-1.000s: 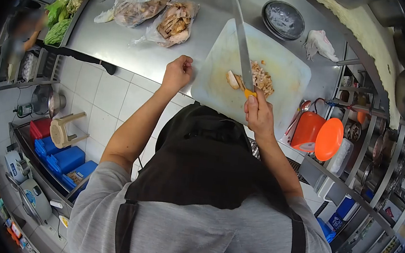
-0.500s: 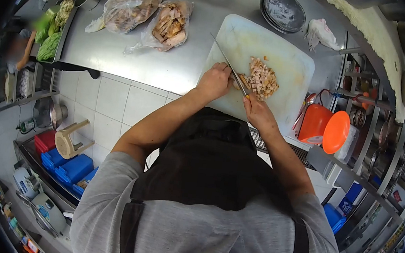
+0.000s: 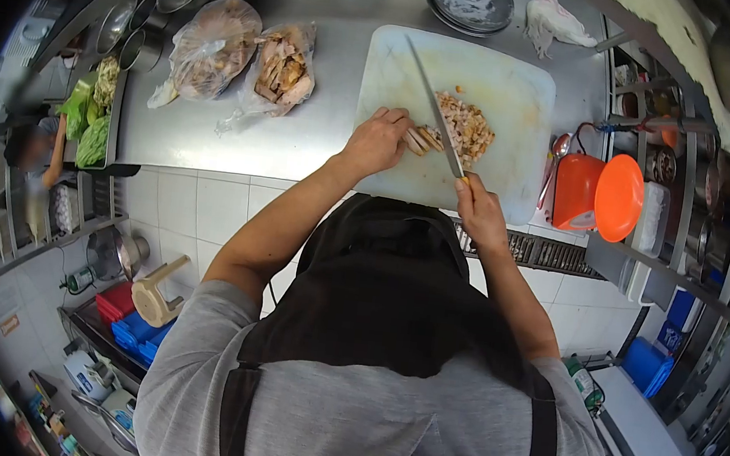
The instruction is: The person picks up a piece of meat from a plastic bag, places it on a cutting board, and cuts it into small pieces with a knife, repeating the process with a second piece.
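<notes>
The knife (image 3: 434,107) is gripped in the right hand (image 3: 477,211); the meat (image 3: 426,139) on the board (image 3: 519,85) is pinned under the left hand (image 3: 377,139). Fingertips are best kept curled back — blade guided straight down, just beside them.

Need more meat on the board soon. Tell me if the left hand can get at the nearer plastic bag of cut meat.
Probably yes. The left hand rests on meat at the cutting board's edge, and only bare steel counter lies between it and the bag. The knife is on its other side.
</notes>
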`<action>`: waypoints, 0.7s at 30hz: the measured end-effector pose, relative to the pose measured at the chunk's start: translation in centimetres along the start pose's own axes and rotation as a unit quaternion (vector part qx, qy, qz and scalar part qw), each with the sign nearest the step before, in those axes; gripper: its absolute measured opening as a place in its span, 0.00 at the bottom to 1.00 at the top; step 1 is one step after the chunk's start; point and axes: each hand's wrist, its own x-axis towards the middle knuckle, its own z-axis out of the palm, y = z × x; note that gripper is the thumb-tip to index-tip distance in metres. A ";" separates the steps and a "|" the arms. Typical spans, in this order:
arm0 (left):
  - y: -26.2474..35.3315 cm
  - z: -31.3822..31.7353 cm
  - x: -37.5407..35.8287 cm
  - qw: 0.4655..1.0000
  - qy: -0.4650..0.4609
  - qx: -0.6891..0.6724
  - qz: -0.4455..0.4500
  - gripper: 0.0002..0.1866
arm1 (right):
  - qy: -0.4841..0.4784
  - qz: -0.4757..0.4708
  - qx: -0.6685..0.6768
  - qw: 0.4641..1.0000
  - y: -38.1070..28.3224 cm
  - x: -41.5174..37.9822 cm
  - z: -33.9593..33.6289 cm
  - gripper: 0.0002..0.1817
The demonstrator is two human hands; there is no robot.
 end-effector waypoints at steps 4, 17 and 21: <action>0.2 0.0 -0.1 0.995 -0.095 -0.002 0.036 0.17 | 0.011 0.122 0.013 0.992 1.0 -1.8 -1.0 0.17; 1.9 0.0 3.0 0.975 -0.157 0.094 0.127 0.23 | 0.044 0.125 -0.003 0.991 0.6 -3.8 0.4 0.20; 2.8 0.4 1.3 0.980 -0.154 0.109 0.059 0.19 | 0.042 0.082 -0.035 0.995 0.6 -4.0 0.6 0.22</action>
